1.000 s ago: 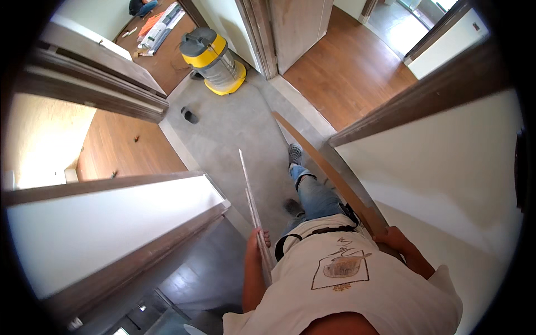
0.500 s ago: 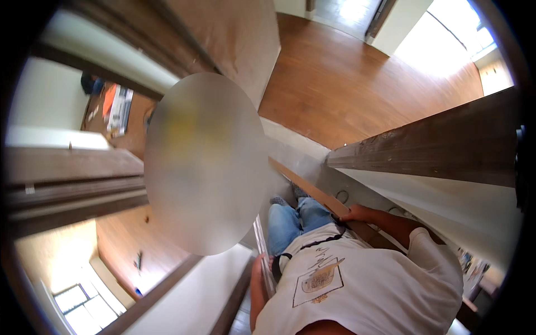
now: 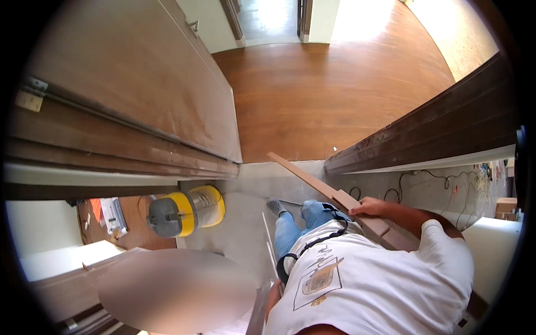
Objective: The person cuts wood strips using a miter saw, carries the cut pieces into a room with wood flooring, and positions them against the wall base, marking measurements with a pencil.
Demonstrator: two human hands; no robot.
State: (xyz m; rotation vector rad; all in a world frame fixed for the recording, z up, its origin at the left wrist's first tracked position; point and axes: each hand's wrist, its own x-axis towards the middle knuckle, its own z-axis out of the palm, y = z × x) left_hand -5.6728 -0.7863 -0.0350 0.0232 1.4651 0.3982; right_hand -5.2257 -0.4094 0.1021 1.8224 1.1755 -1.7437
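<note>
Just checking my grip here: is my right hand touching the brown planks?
Touching. The head view shows the right hand closed over the edge of the brown planks, fingers against them with no gap.

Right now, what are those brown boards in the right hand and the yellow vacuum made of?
The brown boards look like matte wood or composite: flat, straight, no shine. The yellow vacuum seems mostly plastic, smooth and bright; its shiny silvery drum may be metal.
</note>
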